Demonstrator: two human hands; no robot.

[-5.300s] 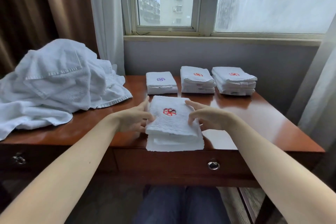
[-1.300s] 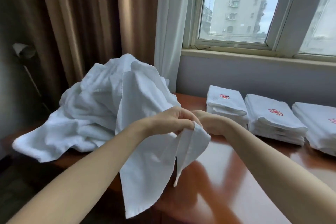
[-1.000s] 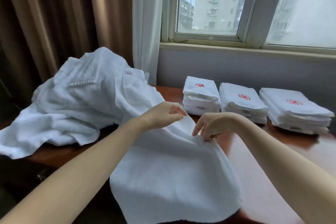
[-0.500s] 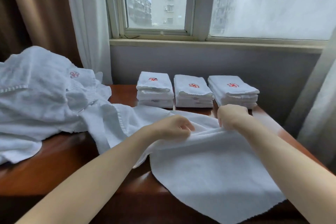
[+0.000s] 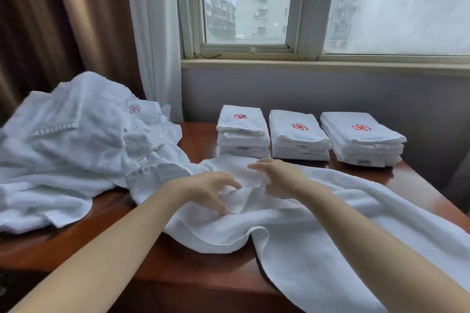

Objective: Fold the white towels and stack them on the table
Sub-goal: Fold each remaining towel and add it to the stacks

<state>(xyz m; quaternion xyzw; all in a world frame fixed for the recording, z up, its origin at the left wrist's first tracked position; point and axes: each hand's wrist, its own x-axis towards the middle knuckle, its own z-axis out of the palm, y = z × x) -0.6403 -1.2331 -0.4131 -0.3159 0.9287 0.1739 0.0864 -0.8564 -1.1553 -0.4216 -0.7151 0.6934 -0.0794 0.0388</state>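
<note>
A white towel lies spread and rumpled across the wooden table, its near edge hanging over the front. My left hand rests on the towel's bunched middle, fingers loosely curved and spread. Just to its right, my right hand lies on the same bunched part with fingers reaching left. Neither hand plainly grips the cloth. Three stacks of folded white towels with red logos stand in a row at the back: left stack, middle stack, right stack.
A big heap of unfolded white towels covers the table's left side and touches the spread towel. Behind are a white curtain, brown drapes and the window sill. Bare wood shows at the front left.
The towel, pulled from the heap and held up by both hands, now lies on the table. My hands came together over its middle and loosened their grip. The view swung slightly left.
</note>
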